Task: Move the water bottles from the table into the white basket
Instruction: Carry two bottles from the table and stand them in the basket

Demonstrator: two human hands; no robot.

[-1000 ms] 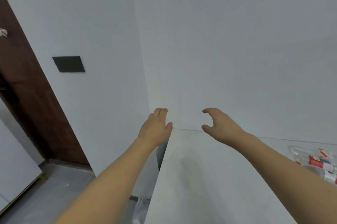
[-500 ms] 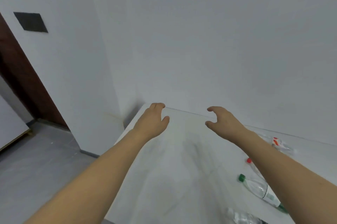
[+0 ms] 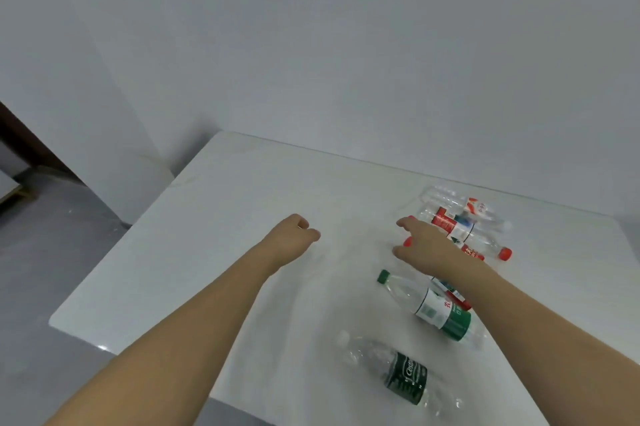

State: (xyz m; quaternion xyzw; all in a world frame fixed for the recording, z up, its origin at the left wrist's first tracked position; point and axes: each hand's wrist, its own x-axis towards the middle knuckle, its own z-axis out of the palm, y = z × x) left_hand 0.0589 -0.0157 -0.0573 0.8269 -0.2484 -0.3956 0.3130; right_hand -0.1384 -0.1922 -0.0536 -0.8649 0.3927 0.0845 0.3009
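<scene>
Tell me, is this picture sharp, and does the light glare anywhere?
Head view: soft, even light; small glare spot on the table edge at left. The clear bottles look smeared, wide-angle lens bends the table's far edge, and both the left hand and right hand are slightly blurred.
</scene>
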